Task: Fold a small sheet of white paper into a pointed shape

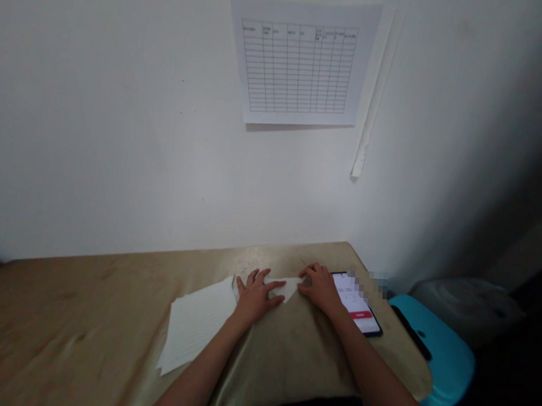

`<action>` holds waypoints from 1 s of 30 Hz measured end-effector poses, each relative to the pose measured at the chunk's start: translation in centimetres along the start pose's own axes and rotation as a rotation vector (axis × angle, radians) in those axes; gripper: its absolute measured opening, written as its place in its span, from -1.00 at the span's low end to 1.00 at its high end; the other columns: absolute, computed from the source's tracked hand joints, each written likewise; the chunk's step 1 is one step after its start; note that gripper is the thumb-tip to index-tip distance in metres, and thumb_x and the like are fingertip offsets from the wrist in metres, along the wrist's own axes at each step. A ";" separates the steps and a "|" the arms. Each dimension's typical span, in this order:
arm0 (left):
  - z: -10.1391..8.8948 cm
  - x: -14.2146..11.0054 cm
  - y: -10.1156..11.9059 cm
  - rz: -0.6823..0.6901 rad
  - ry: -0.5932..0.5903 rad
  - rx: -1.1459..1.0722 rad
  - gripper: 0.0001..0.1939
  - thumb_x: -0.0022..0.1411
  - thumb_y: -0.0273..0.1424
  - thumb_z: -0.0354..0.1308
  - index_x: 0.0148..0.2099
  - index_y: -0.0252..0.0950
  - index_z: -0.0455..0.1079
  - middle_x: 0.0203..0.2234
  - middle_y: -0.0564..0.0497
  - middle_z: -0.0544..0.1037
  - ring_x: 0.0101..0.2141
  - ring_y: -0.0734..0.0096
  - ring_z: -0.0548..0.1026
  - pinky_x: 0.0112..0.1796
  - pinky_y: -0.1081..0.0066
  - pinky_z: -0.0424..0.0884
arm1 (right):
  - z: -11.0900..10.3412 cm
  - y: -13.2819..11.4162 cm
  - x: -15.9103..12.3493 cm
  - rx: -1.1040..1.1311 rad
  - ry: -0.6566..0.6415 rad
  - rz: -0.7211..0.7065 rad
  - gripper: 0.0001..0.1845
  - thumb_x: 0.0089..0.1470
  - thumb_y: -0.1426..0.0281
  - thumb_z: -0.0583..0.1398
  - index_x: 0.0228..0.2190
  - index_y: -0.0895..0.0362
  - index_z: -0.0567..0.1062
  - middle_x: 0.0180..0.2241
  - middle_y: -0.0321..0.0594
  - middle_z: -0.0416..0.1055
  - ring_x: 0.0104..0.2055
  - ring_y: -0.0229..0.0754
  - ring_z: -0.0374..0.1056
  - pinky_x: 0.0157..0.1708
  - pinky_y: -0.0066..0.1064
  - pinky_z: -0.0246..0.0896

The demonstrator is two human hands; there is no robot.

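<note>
A small folded piece of white paper (289, 289) lies on the table between my hands, with a pointed lower edge. My left hand (255, 297) rests over its left part, fingers spread and thumb and index finger reaching across the paper. At the paper's right tip, my right hand (321, 287) has its fingers curled, with thumb and index finger closed on the corner. Part of the folded paper is hidden under my left hand. Beside that hand lies a stack of lined paper sheets (199, 324).
A phone (359, 306) with a lit screen lies right of my right hand. The table (85, 314) has a creased tan cover and meets a white wall. A printed table sheet (302, 70) hangs there. Past the right edge stands a turquoise object (450, 349) beside a clear plastic bag (467, 304).
</note>
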State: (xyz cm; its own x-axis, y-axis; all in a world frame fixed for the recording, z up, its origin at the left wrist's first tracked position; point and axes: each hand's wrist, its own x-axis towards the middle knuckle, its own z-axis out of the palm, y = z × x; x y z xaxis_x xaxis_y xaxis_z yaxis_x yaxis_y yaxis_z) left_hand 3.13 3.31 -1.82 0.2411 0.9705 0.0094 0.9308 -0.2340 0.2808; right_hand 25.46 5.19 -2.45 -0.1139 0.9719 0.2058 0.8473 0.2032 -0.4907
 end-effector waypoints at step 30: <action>0.3 0.0 -0.1 0.012 0.032 0.001 -0.54 0.21 0.02 0.20 0.17 0.32 0.38 0.36 0.04 0.18 0.35 -0.21 -0.01 0.18 -0.48 -0.31 | 0.8 -1.1 -1.8 -0.009 -0.026 -0.050 -0.37 -0.10 0.07 0.35 -0.03 0.09 0.41 0.08 -0.04 0.30 0.21 0.07 0.14 0.23 -0.15 -0.05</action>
State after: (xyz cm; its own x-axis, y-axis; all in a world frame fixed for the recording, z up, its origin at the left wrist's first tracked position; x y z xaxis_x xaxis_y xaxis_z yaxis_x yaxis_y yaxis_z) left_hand 3.11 3.29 -2.11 0.2431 0.9690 0.0434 0.9282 -0.2454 0.2797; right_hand 24.28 3.30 -2.96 -0.1697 0.9633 0.2079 0.8449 0.2509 -0.4724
